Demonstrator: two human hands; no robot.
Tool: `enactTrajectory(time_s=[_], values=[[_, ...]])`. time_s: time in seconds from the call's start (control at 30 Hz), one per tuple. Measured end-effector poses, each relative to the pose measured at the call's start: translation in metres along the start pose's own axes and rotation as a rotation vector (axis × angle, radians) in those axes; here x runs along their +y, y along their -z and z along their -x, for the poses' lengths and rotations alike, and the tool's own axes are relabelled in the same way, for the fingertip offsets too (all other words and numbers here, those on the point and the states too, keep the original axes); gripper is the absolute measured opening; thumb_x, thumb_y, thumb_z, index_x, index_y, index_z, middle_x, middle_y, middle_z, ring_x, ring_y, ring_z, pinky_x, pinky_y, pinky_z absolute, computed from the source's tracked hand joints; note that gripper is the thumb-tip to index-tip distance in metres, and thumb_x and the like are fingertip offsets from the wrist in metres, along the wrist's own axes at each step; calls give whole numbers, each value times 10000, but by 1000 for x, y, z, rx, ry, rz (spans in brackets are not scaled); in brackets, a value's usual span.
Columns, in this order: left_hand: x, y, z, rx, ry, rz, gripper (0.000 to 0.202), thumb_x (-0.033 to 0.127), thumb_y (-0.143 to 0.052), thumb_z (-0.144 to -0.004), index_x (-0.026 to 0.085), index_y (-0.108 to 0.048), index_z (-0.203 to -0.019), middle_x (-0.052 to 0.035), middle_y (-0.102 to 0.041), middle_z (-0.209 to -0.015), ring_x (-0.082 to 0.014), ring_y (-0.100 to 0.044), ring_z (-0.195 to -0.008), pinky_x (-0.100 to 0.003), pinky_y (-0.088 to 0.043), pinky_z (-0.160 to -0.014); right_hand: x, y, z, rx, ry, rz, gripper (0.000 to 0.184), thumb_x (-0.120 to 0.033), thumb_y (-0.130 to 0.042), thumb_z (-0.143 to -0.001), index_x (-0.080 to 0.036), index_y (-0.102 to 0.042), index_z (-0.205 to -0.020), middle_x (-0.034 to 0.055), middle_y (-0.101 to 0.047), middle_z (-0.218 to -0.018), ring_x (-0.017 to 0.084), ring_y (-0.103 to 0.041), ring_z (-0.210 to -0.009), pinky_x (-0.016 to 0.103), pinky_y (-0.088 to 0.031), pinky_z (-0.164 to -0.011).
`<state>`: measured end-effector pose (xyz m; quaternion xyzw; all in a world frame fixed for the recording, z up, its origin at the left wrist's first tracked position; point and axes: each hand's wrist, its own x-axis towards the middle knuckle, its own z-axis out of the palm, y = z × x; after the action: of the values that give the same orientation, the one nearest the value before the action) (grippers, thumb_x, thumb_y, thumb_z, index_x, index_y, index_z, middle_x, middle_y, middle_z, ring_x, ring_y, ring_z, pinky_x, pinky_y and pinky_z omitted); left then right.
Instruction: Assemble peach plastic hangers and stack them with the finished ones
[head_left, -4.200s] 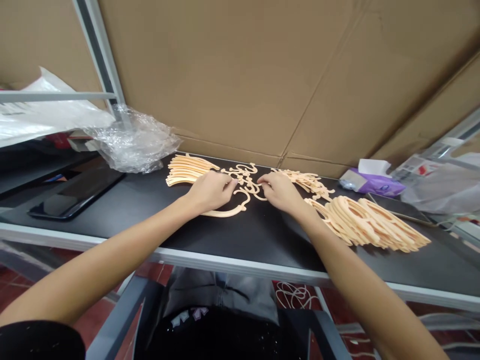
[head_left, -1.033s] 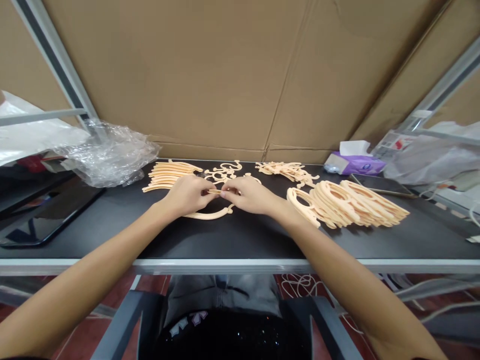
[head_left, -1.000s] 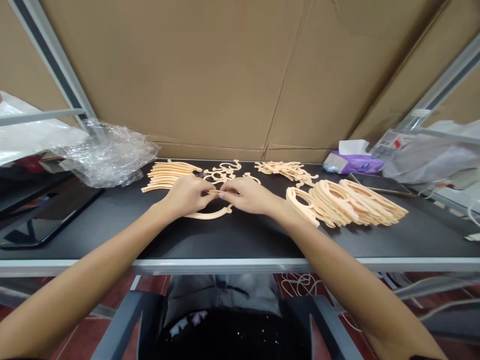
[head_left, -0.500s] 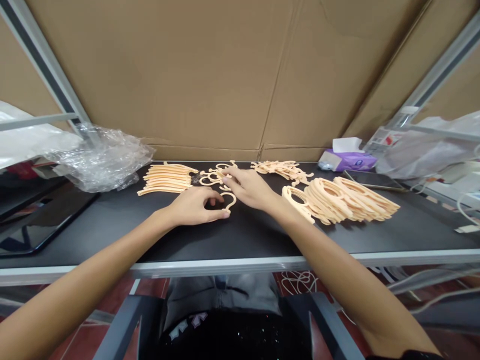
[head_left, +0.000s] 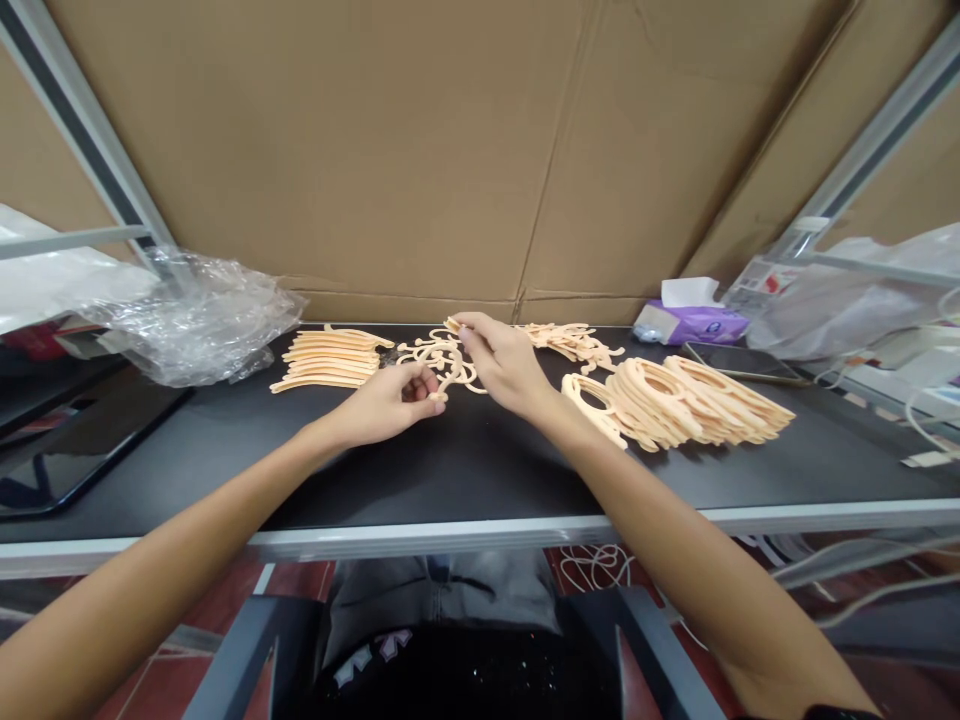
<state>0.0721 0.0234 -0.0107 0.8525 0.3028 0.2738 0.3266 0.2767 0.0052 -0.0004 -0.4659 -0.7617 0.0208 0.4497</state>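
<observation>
A tangled heap of peach plastic hooks [head_left: 442, 358] lies on the black table between my hands. My left hand [head_left: 394, 400] is curled at the heap's near side, its fingertips gripping the end of a peach plastic hook [head_left: 437, 397]. My right hand [head_left: 499, 360] reaches over the far side, its fingertips pinching a flat peach plastic piece [head_left: 453, 325]. Left of the heap sits a stack of curved peach strips [head_left: 330, 360]. To the right lie a loose pile of hook pieces [head_left: 574, 342] and a large fanned pile of peach ring-shaped pieces [head_left: 660, 405].
The black tabletop [head_left: 480, 470] has a metal front edge. Crumpled clear plastic [head_left: 202, 325] lies at back left, above a dark glossy panel [head_left: 75, 450]. A purple tissue box [head_left: 694, 322] and a phone [head_left: 731, 362] sit at back right, before a cardboard wall [head_left: 375, 150].
My hands have drawn apart since they met at the front of the heap. The left hand has shifted back with the hook, and the right hand now reaches the heap's far side.
</observation>
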Motion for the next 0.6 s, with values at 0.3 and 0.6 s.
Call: enactTrajectory(time_s=[0.3,0.6], values=[[-10,6,-5,129,51,113,291,401,-718,-742,166,-552,-789,12,-570,-731,-111,-540,-659,-255,-462,-645,1,5,0,-306,-89,42,278,-322,-433,-1005,-183,-657,-916,13,-662,-781,144,-575,-725,254,-370,-698],[-14,10,-3,177,11,82,291,400,-743,-729,143,-634,-811,0,-600,-710,-106,-543,-614,-233,-444,-577,-11,12,2,-655,-293,-171,195,-271,-468,-985,-181,-582,-856,-22,-610,-665,82,-554,-437,193,-391,-441]])
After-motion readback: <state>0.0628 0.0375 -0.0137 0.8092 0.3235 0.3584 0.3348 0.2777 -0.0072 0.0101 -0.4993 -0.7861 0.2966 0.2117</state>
